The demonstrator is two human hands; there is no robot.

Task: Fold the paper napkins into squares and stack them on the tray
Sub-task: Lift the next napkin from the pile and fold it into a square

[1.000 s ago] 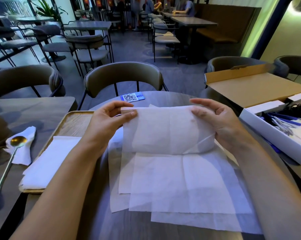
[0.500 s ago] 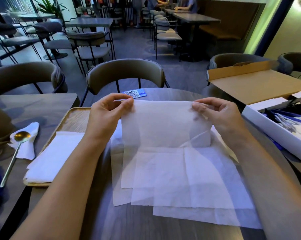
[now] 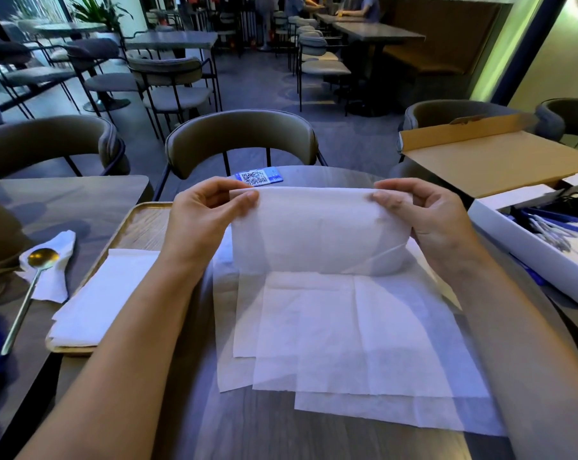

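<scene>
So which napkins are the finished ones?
Look at the wooden tray left of the person's left hand. The folded white napkins lie stacked on its near end, compact and thick, unlike the thin open sheets spread on the table.

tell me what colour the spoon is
Gold, the spoon lying on a white napkin; the head view shows it.

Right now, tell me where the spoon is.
In the head view, the spoon lies far left on the neighbouring table, its bowl on a crumpled napkin, left of the tray.
</scene>
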